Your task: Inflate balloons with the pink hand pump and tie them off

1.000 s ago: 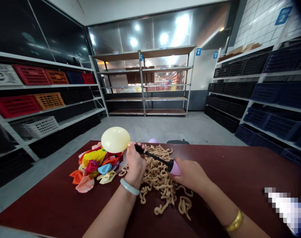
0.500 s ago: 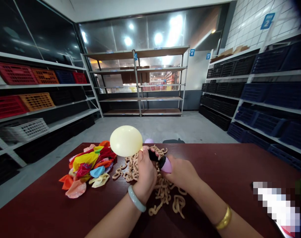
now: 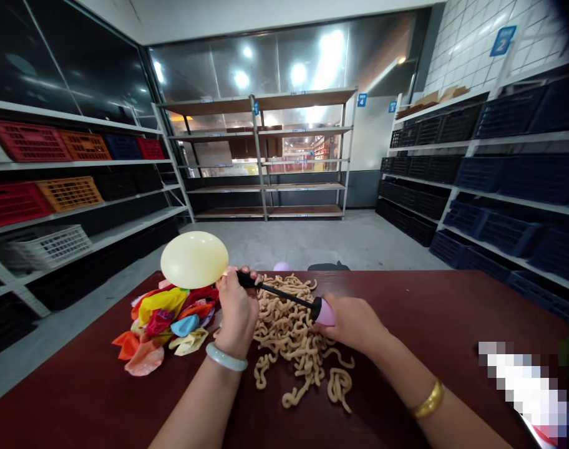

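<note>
A pale yellow inflated balloon is to the left of my left hand, whose fingers are closed round its neck and the black end of a hand balloon pump. The pump's thin black rod lies bare between my two hands. My right hand grips the purple end of the pump. Under and between my hands spreads a pile of tan, curly, worm-like pieces. Left of my left hand lies a heap of flat, uninflated balloons in many colours.
The dark red table bears everything. At its right edge is a blurred-out item. A purple round thing shows beyond the far edge. Racks with crates line both sides, and a shelf unit stands at the back.
My left hand has moved left with the balloon and the pump's black end. My right hand has shifted slightly right. The pump's rod now shows drawn out between them.
</note>
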Tool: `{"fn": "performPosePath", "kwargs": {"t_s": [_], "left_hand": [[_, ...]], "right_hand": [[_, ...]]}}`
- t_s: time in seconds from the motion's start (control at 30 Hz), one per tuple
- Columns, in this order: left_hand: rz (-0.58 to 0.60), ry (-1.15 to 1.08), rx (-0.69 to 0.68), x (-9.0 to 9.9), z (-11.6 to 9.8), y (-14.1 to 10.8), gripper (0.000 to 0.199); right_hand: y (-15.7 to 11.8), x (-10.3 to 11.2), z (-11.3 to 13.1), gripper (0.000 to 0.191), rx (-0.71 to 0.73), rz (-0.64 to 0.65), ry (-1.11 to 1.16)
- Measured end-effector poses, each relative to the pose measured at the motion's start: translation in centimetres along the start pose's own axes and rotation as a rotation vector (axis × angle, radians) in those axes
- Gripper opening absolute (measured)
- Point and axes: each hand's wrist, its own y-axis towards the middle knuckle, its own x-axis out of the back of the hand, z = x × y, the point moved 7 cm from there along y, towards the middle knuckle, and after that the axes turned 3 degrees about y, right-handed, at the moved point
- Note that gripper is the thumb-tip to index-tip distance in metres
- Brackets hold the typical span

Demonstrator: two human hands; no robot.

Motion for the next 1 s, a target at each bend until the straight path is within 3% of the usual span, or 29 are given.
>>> {"fn": "performPosePath", "kwargs": {"t_s": [0.2, 0.4, 0.57, 0.73, 0.9, 1.0], "left_hand": [[0.004, 0.017, 0.012, -1.3, 2.5, -3.0, 0.020], [0.024, 0.072, 0.129, -2.9, 5.8, -7.1, 0.023], [0.053, 0.074, 0.159, -3.9, 6.4, -8.7, 0.025], [0.093, 0.057, 0.104, -4.0, 4.0, -6.1, 0.019], [0.003, 0.012, -0.029, -1.3, -0.8, -1.2, 0.017], [-0.033, 0.003, -0.039, -0.1, -1.9, 0.2, 0.016]], "right_hand": [[-0.1, -0.1, 0.2, 0.036, 0.013, -0.012, -0.022], [-0.3, 0.3, 1.2, 0.033, -0.006, -0.020, 0.016], [-0.4, 0.6, 2.0, 0.032, -0.036, -0.023, 0.074], [-0.2, 0.8, 1.9, 0.036, -0.064, -0.031, 0.090], [0.1, 0.5, 1.4, 0.039, -0.046, 0.016, 0.072], [0.0, 0.3, 1.2, 0.039, -0.026, 0.032, 0.069]]}}
